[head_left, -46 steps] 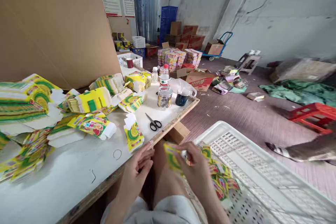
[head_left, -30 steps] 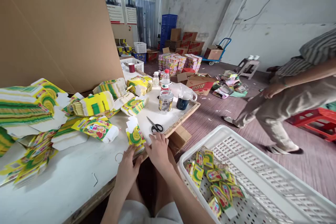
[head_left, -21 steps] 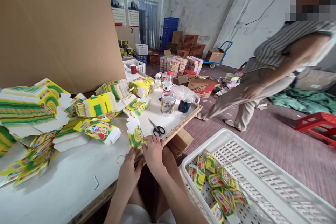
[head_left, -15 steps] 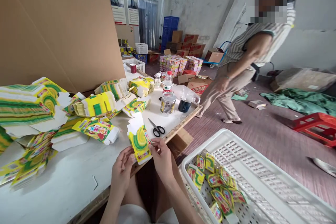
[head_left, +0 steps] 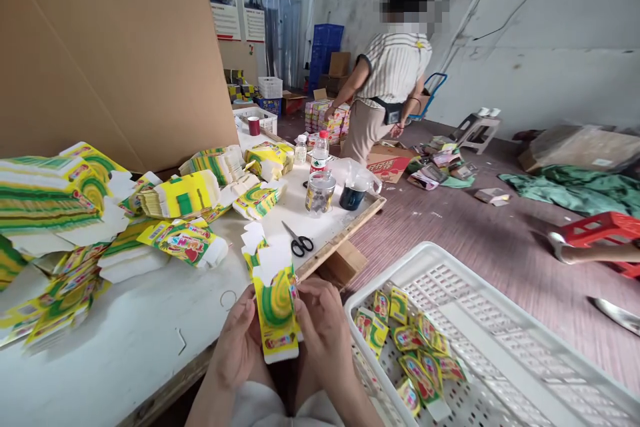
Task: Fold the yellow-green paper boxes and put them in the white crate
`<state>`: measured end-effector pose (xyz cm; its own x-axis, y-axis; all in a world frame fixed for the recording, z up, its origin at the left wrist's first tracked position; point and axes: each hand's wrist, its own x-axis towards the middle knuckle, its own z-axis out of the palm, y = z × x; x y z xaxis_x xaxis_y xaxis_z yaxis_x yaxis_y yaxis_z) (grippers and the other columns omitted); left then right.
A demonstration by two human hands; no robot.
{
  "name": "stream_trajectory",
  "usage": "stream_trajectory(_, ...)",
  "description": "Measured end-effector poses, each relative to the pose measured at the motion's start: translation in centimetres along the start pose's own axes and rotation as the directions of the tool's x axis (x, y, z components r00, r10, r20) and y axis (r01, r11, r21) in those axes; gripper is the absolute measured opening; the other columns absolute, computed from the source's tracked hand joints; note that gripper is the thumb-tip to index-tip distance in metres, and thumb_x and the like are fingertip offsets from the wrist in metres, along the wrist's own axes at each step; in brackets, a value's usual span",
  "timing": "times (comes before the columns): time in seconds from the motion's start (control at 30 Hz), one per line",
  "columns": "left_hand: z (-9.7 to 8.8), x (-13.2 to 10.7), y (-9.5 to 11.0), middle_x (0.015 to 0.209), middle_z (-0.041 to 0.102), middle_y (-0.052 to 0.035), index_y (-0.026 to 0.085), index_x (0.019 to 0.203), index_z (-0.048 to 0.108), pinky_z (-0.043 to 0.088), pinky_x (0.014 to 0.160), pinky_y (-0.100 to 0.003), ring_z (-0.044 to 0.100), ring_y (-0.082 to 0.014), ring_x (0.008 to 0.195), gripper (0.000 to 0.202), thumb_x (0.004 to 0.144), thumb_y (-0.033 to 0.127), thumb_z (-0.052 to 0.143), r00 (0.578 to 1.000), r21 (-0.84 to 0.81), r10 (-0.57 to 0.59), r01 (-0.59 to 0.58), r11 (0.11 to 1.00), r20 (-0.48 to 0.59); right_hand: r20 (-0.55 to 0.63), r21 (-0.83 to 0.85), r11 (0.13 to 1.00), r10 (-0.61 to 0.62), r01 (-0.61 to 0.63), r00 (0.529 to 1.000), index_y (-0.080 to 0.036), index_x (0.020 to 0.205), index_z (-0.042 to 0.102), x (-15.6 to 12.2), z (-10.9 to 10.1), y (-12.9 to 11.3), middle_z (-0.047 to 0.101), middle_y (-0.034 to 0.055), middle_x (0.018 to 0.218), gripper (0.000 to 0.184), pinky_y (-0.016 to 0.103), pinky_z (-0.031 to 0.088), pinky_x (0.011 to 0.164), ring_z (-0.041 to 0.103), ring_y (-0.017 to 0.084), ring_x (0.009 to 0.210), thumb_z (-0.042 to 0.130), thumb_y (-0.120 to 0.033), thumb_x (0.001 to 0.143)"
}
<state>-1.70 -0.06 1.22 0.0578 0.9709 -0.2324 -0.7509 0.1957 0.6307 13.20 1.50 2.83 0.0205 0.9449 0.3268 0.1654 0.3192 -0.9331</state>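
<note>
A flat yellow and green printed carton with white flaps is held upright in front of me, just off the table's near edge. My left hand grips its left side and my right hand grips its right side, fingers closed on it. A small stack of the same flat cartons lies on the table just behind it. A white plastic crate at my right holds several folded yellow cartons.
The white table carries piles of flat cartons, scissors, a jar, a bottle and a dark cup. A large cardboard sheet leans behind. A person in a striped shirt stands by stacked boxes. A red stool stands at right.
My right hand left the crate and both hands went to the small stack at the table's edge, picked one flat carton and lifted it toward me. The other person walked from right to the back.
</note>
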Motion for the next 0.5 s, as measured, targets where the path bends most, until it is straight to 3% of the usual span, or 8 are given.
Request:
stream_trajectory(0.07, 0.6, -0.4, -0.7, 0.109, 0.082, -0.0067, 0.027, 0.115, 0.074, 0.055, 0.101, -0.045, 0.072, -0.0321, 0.113, 0.05, 0.072, 0.047, 0.085, 0.999, 0.019, -0.046, 0.046, 0.999, -0.02, 0.046, -0.08, 0.99, -0.109, 0.112, 0.993, -0.026, 0.104, 0.069, -0.3, 0.2, -0.5, 0.07, 0.0066, 0.105, 0.014, 0.035, 0.053, 0.087, 0.065, 0.023, 0.099, 0.059, -0.021, 0.095)
stream_trajectory(0.13, 1.3, -0.9, -1.5, 0.109, 0.081, -0.0068, 0.028, 0.118, 0.073, 0.054, 0.102, -0.047, 0.07, -0.0328, 0.116, 0.054, 0.073, 0.058, 0.08, 0.996, 0.031, -0.087, 0.088, 0.996, -0.03, 0.061, -0.064, 0.994, -0.088, 0.092, 0.994, -0.025, 0.104, 0.066, -0.6, 0.8, -0.6, 0.07, 0.0064, 0.103, 0.013, 0.031, 0.055, 0.074, 0.066, 0.02, 0.088, 0.056, -0.021, 0.098)
stream_trajectory(0.2, 1.7, -1.2, -2.2, 0.112, 0.08, -0.0086, 0.029, 0.121, 0.071, 0.053, 0.103, -0.049, 0.067, -0.0343, 0.12, 0.06, 0.077, 0.069, 0.068, 0.995, 0.05, -0.1, 0.101, 0.994, -0.013, -0.007, -0.059, 0.998, -0.033, 0.033, 0.999, -0.025, 0.104, 0.064, -0.8, 1.3, -0.4, 0.069, 0.006, 0.099, 0.011, 0.028, 0.054, 0.065, 0.066, 0.019, 0.078, 0.055, -0.022, 0.099)
stream_trajectory(0.3, 2.3, -1.4, -2.4, 0.117, 0.079, -0.0111, 0.028, 0.125, 0.07, 0.052, 0.103, -0.05, 0.063, -0.0354, 0.127, 0.073, 0.079, 0.082, 0.05, 0.996, 0.133, -0.091, 0.089, 0.987, 0.013, -0.07, -0.166, 0.982, -0.103, 0.091, 0.992, -0.025, 0.114, 0.06, -0.8, 1.0, -0.2, 0.069, 0.0076, 0.106, 0.018, 0.033, 0.055, 0.075, 0.066, 0.022, 0.09, 0.055, -0.018, 0.098)
stream_trajectory(0.4, 2.7, -1.3, -1.8, 0.12, 0.077, -0.0115, 0.028, 0.125, 0.071, 0.052, 0.102, -0.05, 0.061, -0.0358, 0.128, 0.086, 0.079, 0.089, 0.031, 0.996, 0.233, -0.085, 0.092, 0.968, -0.042, 0.086, -0.313, 0.91, -0.258, 0.272, 0.962, -0.027, 0.133, 0.053, -0.4, -0.2, -0.8, 0.064, 0.0093, 0.132, 0.042, 0.044, 0.046, 0.099, 0.057, 0.027, 0.119, 0.054, -0.01, 0.094)
stream_trajectory(0.5, 2.9, -1.2, -1.2, 0.12, 0.077, -0.0108, 0.028, 0.125, 0.071, 0.051, 0.101, -0.05, 0.061, -0.036, 0.128, 0.085, 0.08, 0.088, 0.03, 0.992, 0.291, -0.086, 0.11, 0.95, -0.093, 0.268, -0.35, 0.875, -0.249, 0.335, 0.931, -0.029, 0.139, 0.05, 0.0, -1.1, -1.6, 0.064, 0.0067, 0.136, 0.052, 0.046, 0.045, 0.097, 0.058, 0.027, 0.116, 0.054, -0.007, 0.092)
